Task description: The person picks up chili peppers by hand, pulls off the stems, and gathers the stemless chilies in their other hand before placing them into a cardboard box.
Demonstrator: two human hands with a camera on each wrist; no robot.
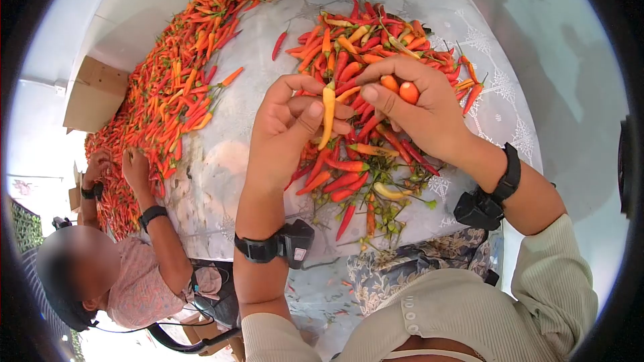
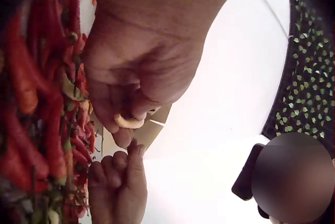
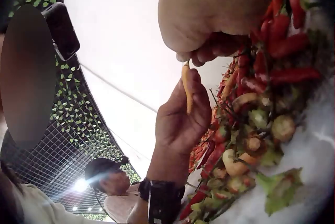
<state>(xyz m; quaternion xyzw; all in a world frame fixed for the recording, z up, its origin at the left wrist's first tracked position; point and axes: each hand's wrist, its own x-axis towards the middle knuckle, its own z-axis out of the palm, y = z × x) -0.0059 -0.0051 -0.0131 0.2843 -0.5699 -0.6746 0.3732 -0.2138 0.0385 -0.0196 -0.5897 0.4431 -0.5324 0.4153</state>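
My left hand (image 1: 285,121) pinches a yellow chili pepper (image 1: 328,115) between thumb and fingers. The chili hangs tip down over the near pile, its stem end uppermost. Close beside that stem end are the thumb and fingertips of my right hand (image 1: 422,104); they overlap it in the right wrist view. Two orange-red chili peppers (image 1: 408,92) show their rounded ends among the right hand's curled fingers. Beneath both hands spreads a pile of red, orange and yellow chilies (image 1: 345,179). Green stem caps (image 3: 282,127) lie along its near side.
A larger heap of chilies (image 1: 181,87) covers the table's left side, where another person's hand (image 1: 137,171) works. Cardboard boxes (image 1: 100,94) stand beyond it and along the back. The pale patterned tablecloth (image 1: 231,141) shows between the piles.
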